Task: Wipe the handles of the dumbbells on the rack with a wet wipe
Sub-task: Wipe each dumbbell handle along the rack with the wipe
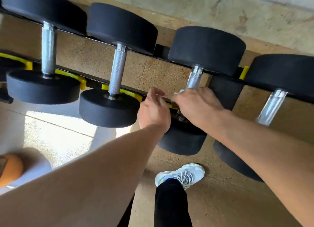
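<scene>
Several black dumbbells with knurled steel handles lie across a black rack with yellow saddles [108,87]. My right hand [197,106] is wrapped round the lower part of the third dumbbell's handle [193,78], with a bit of white wet wipe [180,91] showing at its fingers. My left hand [153,109] hovers just left of it with loosely curled fingers, holding nothing that I can see. The second dumbbell's handle [117,70] stands free to the left, and the fourth handle [271,107] to the right.
A speckled tan rubber floor [229,201] lies under the rack, with a concrete wall [220,7] behind. My white sneaker [181,175] and black trouser leg stand below the hands. An orange object [10,169] sits at the lower left edge. Sunlight falls on the floor at left.
</scene>
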`<action>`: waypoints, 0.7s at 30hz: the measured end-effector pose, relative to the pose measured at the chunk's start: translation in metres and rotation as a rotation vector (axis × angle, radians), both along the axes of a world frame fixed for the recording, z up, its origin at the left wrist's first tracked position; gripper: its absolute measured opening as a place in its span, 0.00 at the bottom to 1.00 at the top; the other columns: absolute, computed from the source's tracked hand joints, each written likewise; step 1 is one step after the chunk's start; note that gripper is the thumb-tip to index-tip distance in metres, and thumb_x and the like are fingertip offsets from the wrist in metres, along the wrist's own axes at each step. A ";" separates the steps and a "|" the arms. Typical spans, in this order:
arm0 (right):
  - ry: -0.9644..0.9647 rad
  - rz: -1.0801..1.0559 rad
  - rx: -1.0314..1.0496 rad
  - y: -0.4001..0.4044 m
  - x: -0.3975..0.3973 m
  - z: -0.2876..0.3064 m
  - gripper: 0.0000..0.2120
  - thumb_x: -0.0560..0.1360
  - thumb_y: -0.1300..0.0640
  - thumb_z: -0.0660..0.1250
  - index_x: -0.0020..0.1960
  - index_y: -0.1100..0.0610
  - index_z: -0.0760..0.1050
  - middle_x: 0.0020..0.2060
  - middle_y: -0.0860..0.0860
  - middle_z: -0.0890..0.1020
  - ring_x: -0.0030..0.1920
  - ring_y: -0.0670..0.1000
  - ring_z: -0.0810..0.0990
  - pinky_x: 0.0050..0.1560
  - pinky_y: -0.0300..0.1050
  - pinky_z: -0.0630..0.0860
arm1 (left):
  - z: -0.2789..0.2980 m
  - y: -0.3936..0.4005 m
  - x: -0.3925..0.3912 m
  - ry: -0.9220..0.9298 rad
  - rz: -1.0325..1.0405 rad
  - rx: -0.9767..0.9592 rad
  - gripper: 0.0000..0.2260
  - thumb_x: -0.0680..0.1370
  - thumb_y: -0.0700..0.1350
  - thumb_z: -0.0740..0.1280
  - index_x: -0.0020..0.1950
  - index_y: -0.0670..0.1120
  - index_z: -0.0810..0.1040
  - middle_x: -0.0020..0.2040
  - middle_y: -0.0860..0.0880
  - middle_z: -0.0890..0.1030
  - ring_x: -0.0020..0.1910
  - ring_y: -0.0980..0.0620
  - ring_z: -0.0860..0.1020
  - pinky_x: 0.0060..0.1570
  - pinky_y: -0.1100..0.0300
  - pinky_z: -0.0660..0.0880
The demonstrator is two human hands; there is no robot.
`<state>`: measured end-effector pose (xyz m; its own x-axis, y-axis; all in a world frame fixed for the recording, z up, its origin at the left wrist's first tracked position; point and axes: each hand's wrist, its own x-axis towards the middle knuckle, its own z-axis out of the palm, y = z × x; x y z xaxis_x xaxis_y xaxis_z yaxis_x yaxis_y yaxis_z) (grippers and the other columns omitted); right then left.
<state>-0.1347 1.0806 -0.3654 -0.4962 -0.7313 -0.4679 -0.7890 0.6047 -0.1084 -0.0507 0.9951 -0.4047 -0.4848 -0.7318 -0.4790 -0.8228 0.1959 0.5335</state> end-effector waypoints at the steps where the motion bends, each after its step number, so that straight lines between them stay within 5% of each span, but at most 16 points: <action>1: -0.045 -0.008 0.007 0.005 0.006 0.002 0.09 0.82 0.58 0.59 0.56 0.52 0.77 0.43 0.53 0.73 0.48 0.60 0.81 0.42 0.48 0.68 | 0.000 0.001 -0.001 -0.003 0.005 -0.007 0.11 0.81 0.43 0.55 0.53 0.53 0.77 0.42 0.53 0.78 0.42 0.48 0.72 0.42 0.57 0.64; 4: -0.253 -0.159 -0.148 0.026 0.021 -0.008 0.07 0.82 0.56 0.59 0.51 0.49 0.75 0.45 0.53 0.78 0.49 0.59 0.81 0.43 0.48 0.73 | -0.002 0.000 -0.001 0.002 0.016 -0.027 0.12 0.80 0.42 0.56 0.53 0.52 0.77 0.43 0.52 0.79 0.42 0.48 0.73 0.41 0.57 0.64; 9: -0.773 -0.630 -0.434 0.079 0.018 -0.036 0.05 0.79 0.53 0.70 0.48 0.51 0.85 0.43 0.41 0.86 0.46 0.38 0.83 0.51 0.39 0.79 | -0.005 0.001 -0.001 0.031 0.010 -0.055 0.13 0.80 0.41 0.55 0.53 0.52 0.78 0.46 0.49 0.83 0.42 0.49 0.73 0.42 0.57 0.65; 11: -0.763 -0.676 -0.382 0.098 0.012 -0.037 0.05 0.79 0.54 0.70 0.49 0.51 0.85 0.44 0.40 0.86 0.46 0.35 0.83 0.51 0.37 0.78 | -0.005 0.000 -0.001 0.027 0.010 -0.056 0.14 0.81 0.41 0.54 0.53 0.52 0.78 0.43 0.51 0.80 0.41 0.49 0.73 0.41 0.58 0.65; 14: -0.638 -0.705 -0.322 0.112 0.015 -0.026 0.07 0.80 0.54 0.68 0.50 0.52 0.85 0.41 0.40 0.85 0.36 0.31 0.79 0.37 0.28 0.70 | -0.004 0.000 0.001 0.026 0.014 -0.033 0.13 0.81 0.42 0.54 0.53 0.53 0.77 0.38 0.55 0.76 0.36 0.53 0.73 0.40 0.57 0.64; 17: -0.517 -0.927 -0.541 0.096 0.036 0.004 0.08 0.82 0.53 0.65 0.52 0.52 0.83 0.34 0.41 0.82 0.30 0.38 0.77 0.32 0.31 0.67 | -0.001 -0.001 0.000 0.013 0.011 0.011 0.12 0.81 0.43 0.54 0.54 0.54 0.76 0.38 0.54 0.76 0.39 0.49 0.74 0.40 0.56 0.66; 21: -0.634 -1.277 -0.720 0.044 0.069 0.049 0.09 0.82 0.49 0.62 0.51 0.50 0.79 0.22 0.50 0.72 0.23 0.47 0.69 0.28 0.39 0.65 | 0.013 -0.010 0.002 -0.036 -0.041 0.219 0.12 0.85 0.50 0.53 0.59 0.52 0.75 0.47 0.50 0.79 0.49 0.44 0.77 0.45 0.56 0.66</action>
